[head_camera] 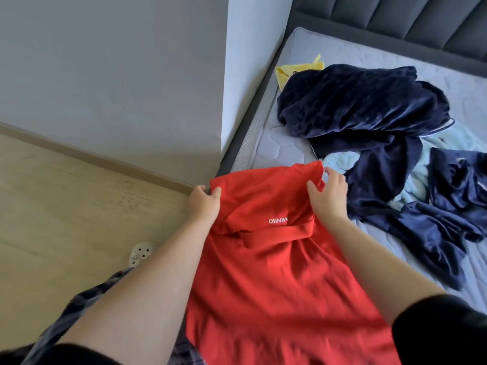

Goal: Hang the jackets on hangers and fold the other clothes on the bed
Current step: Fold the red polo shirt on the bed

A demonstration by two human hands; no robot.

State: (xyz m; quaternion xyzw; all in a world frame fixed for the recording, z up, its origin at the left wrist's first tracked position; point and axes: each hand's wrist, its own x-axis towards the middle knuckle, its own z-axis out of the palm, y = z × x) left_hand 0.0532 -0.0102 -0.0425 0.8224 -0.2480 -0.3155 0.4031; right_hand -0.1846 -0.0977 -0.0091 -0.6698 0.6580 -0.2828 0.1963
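a red shirt fills the view from the centre down to 6 o'clock, held up over the near corner of the bed, with its lower part hanging toward the person. small white lettering sits on its upper half, just above a folded band of the same red cloth. the left hand, at 9 o'clock of the shirt's upper half, is clenched on the cloth's left top corner, thumb on the front and fingers curled behind. the right hand, at 3 o'clock of that same part, grips the right top edge, fingers curled over the fabric. at 1 o'clock from the shirt a crumpled dark navy velvet garment lies on the mattress, with a yellow cloth peeking out at its 10 o'clock edge, near the side of the bed. at 3 o'clock from the shirt, navy satin clothes sprawl across a pale blue garment, just beside the right hand. a padded grey headboard runs along the top of the view at 1 o'clock. the wooden floor spreads at 9 o'clock, and a pale perforated slipper shows at 8 o'clock beside the left forearm.
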